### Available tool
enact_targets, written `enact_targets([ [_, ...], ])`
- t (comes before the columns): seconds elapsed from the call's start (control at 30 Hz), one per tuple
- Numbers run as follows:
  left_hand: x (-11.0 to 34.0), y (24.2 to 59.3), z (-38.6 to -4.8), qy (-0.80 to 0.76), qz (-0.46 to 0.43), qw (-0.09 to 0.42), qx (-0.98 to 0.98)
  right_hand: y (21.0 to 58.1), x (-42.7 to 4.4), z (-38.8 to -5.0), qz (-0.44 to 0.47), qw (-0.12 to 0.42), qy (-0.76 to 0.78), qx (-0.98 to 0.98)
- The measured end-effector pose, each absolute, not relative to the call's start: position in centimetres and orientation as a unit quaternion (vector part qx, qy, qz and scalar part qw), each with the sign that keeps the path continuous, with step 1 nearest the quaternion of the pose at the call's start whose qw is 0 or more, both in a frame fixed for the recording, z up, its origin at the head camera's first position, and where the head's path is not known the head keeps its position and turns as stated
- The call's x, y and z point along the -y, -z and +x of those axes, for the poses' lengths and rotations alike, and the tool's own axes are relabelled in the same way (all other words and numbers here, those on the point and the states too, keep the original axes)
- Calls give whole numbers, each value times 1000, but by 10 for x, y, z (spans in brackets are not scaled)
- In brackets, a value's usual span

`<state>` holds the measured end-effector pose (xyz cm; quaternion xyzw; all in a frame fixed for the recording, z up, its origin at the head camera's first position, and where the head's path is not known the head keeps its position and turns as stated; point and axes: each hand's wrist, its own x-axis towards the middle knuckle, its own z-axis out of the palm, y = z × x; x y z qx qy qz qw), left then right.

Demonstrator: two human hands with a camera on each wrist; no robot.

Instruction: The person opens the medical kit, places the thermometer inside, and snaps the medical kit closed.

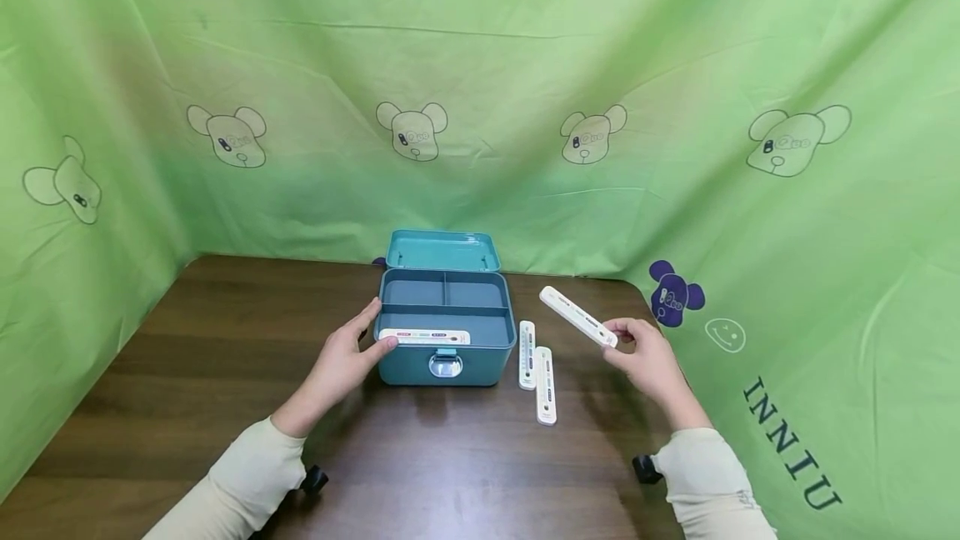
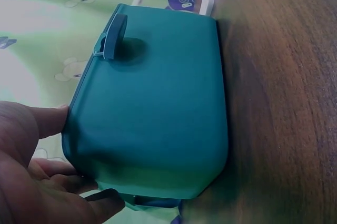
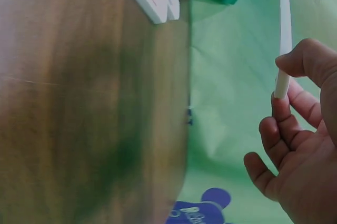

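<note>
A teal storage box (image 1: pixel 446 367) stands with its lid (image 1: pixel 442 251) raised at the back, showing a divided grey-blue tray (image 1: pixel 420 319). One white thermometer (image 1: pixel 423 337) lies along the tray's front edge. My left hand (image 1: pixel 348 361) rests against the box's left front corner, thumb near the front rim and fingers along the side. To the right, my right hand (image 1: pixel 645 357) pinches one end of another white thermometer (image 1: pixel 577 317) between thumb and fingers. It is raised and tilted; in the right wrist view this held thermometer (image 3: pixel 285 24) appears edge-on.
Two more white thermometers, a left one (image 1: pixel 527 355) and a right one (image 1: pixel 546 386), lie side by side on the brown wooden table (image 1: pixel 225 373), right of the box. A green printed curtain (image 1: pixel 480 40) hangs behind the table and along both sides. The box has a front latch (image 2: pixel 115 37).
</note>
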<state>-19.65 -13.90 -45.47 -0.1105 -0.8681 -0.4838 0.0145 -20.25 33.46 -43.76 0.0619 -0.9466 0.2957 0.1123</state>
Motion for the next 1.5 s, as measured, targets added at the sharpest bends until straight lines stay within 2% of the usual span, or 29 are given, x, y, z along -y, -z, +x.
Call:
enact_targets([
  [0.27,138,452,-197,496,-106,6,862,418,-328,-213,128,130,-280,942],
  [0.73,139,453,-197,494,-104,14,863,381,-305,-231,188,96,-228,951],
  [1.5,138,455,-195,500,-106,26,859,353,-264,-244,283,88,-130,946],
])
